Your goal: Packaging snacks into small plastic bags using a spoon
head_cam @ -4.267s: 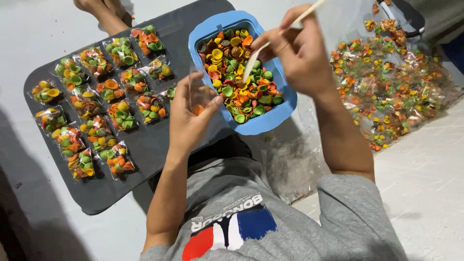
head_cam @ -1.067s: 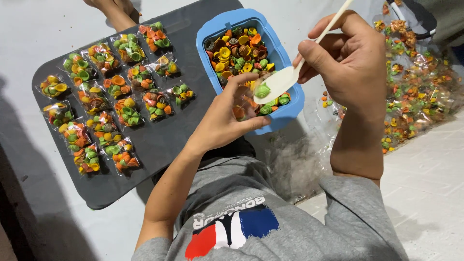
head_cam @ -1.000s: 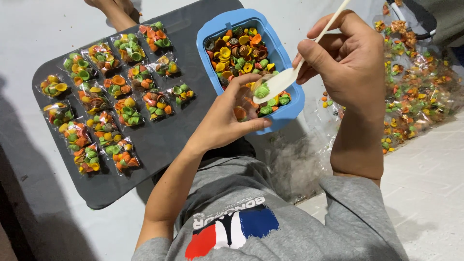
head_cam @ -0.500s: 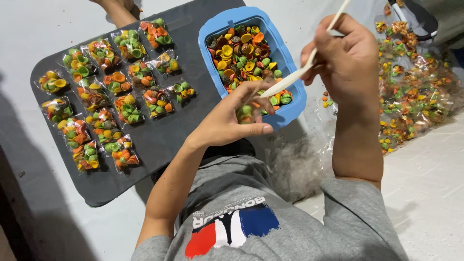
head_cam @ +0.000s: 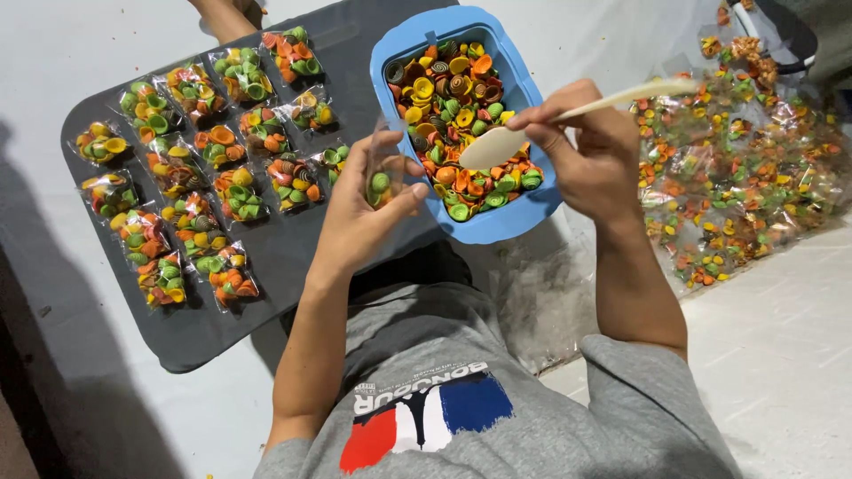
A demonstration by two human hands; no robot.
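Two bare hands work over a blue rounded plastic tub (head_cam: pixel 497 226) heaped with orange, yellow, green and brown shell-shaped snack pieces (head_cam: pixel 453 98). The left hand (head_cam: pixel 364 213) is curled, thumb and fingers closed around a small clear plastic bag (head_cam: pixel 382 177) held upright just beside the tub's left wall, with a few green and orange pieces showing inside it. The right hand (head_cam: pixel 590 151) grips the handle of a pale wooden spoon (head_cam: pixel 532 129), whose bowl hangs over the tub's contents, pointing toward the bag; I cannot tell whether it carries anything. Left of the tub, a dark grey flat tray (head_cam: pixel 213 333) bears rows of small filled clear packets (head_cam: pixel 204 186) lying side by side. To the right, a loose pile of similar packets (head_cam: pixel 737 168) spreads across the white floor (head_cam: pixel 781 355).
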